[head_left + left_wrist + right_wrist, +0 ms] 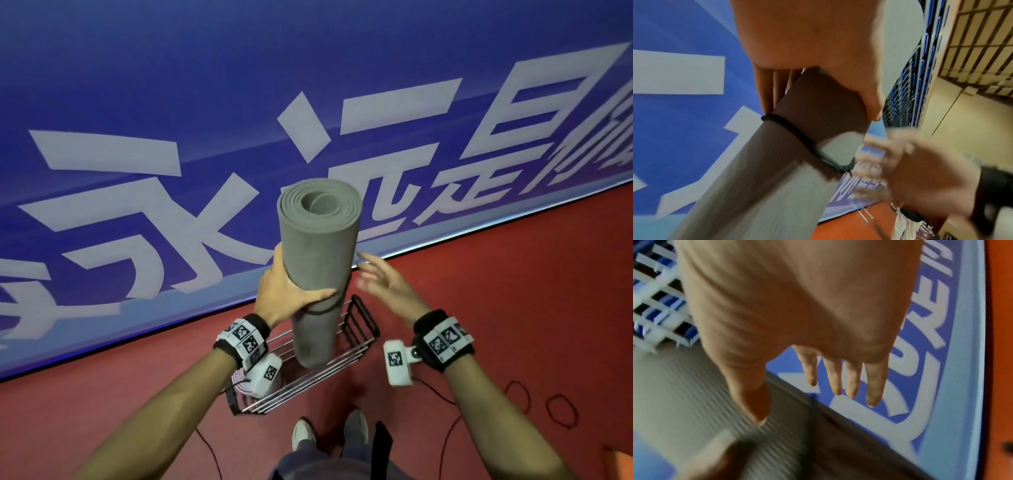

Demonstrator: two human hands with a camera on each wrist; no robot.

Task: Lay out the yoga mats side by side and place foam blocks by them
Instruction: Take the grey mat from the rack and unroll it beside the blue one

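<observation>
A rolled grey yoga mat (317, 270) stands nearly upright above a black wire basket (356, 339). A thin black band (795, 134) is tied round its middle. My left hand (284, 294) grips the roll at mid-height, thumb across the front and fingers behind; in the left wrist view the left hand (812, 48) wraps the mat (764, 178). My right hand (383, 281) hovers just right of the roll, fingers spread and straight, holding nothing. The right wrist view shows the right hand (813, 329) over the ribbed mat (694, 402), blurred. No foam blocks are in view.
A blue floor area with large white characters (171, 154) fills the far side, and red floor (513, 308) lies near me. Black loops of cord (560, 411) and thin cables lie at the right. My feet (329, 435) stand behind the basket. Blue railings (906, 81) stand beyond.
</observation>
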